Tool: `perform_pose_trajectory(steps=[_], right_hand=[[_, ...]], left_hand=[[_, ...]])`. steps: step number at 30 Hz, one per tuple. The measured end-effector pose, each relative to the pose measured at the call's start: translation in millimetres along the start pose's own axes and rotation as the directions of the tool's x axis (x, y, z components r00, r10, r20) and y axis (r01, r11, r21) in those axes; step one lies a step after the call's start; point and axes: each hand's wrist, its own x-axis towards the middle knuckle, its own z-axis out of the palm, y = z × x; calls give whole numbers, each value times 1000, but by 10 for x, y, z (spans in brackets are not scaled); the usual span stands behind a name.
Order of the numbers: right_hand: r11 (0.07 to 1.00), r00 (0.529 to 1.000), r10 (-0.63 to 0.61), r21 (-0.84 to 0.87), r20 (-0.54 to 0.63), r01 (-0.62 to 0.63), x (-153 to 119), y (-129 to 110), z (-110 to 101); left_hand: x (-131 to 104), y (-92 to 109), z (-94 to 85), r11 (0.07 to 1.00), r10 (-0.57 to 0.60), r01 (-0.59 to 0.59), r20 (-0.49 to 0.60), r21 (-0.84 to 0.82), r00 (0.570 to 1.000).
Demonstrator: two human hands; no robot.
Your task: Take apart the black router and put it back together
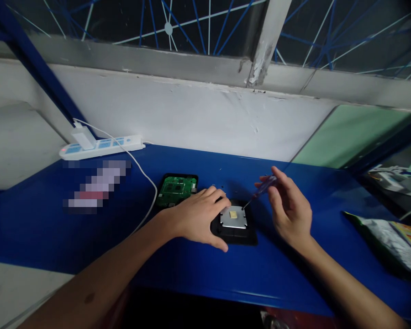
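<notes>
Nearest of all, a bare left arm comes up from the bottom, and a right arm comes in across from it. Under them is a big blue counter. On it are a shiny bag far to the right and a white power strip at the back left. The left hand has its grip spread over the left side of a black cover. Just behind and to the left sits a green board in its case. Smaller is the metal plate, set in the cover. Thinner yet is a purple screwdriver, pinched in the grip of the right hand, its tip at the plate's back right corner. Last comes a pale square on the plate.

Cover and case look already apart. One corner is being worked on; other corners may be left. I can't tell if screws are going in or out.
</notes>
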Motion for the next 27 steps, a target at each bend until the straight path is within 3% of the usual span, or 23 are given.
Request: perform_pose_trajectory(steps=[4,18,27], right_hand=[[997,998,-50,-55,-28,49,8,59,-21],[998,998,47,47,51,-50,-9,-4,-3],[1000,998,-23,-18,-61,22,12,31,1]], left_hand=[[-2,0,8,1000,-2,2,-4,12,1000],[1,4,-1,1000,-5,5,10,-2,1000],[0,7,-8,1000,-1,1,6,-11,1000]])
